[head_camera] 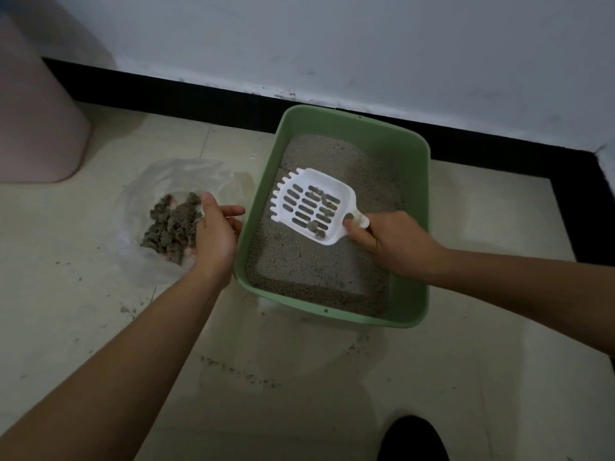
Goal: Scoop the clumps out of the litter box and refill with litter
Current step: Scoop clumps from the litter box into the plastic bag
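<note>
A green litter box (414,201) sits on the tiled floor, holding grey litter (299,261). My right hand (389,242) grips the handle of a white slotted scoop (309,202) held over the litter, with a few small clumps (321,197) lying in it. To the left of the box lies a clear plastic bag (139,194) with a pile of grey clumps (169,224) on it. My left hand (216,227) hovers at the bag's right edge beside the box wall, and seems to pinch the bag's edge.
A pink bin (36,121) stands at the far left by the wall. A black baseboard (206,98) runs behind the box. Spilled litter grains (233,371) dot the floor in front. A dark shoe tip (414,439) shows at the bottom right.
</note>
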